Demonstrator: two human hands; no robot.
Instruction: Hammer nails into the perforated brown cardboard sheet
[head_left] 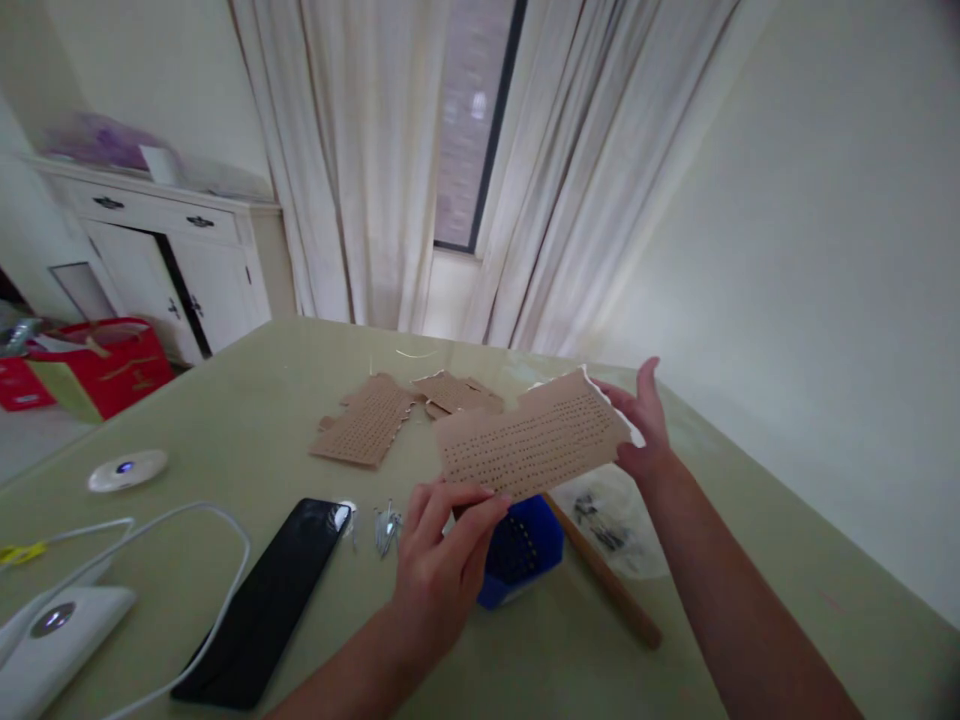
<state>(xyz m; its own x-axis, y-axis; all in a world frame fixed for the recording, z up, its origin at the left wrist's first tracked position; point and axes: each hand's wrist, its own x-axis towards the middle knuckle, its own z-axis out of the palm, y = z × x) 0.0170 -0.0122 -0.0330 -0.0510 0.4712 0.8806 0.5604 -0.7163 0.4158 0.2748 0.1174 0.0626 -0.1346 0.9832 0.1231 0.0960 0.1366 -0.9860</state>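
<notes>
I hold a torn piece of brown cardboard (529, 435) dotted with rows of small holes above the table. My left hand (442, 560) pinches its lower near edge between thumb and fingers. My right hand (643, 425) grips its right end, fingers partly raised behind it. Under the cardboard sits a blue perforated block (525, 550), and a wooden stick (604, 575) lies beside it. A few small metal pins (386, 525) lie just left of my left hand.
More perforated cardboard pieces (367, 425) lie farther back on the green table (247, 420). A black phone (270, 600), a white cable (225, 530), white devices (52, 625), a round white disc (127, 468) and a clear plastic bag (611, 515) are around. A white cabinet (172, 260) and red bags (112, 365) stand left.
</notes>
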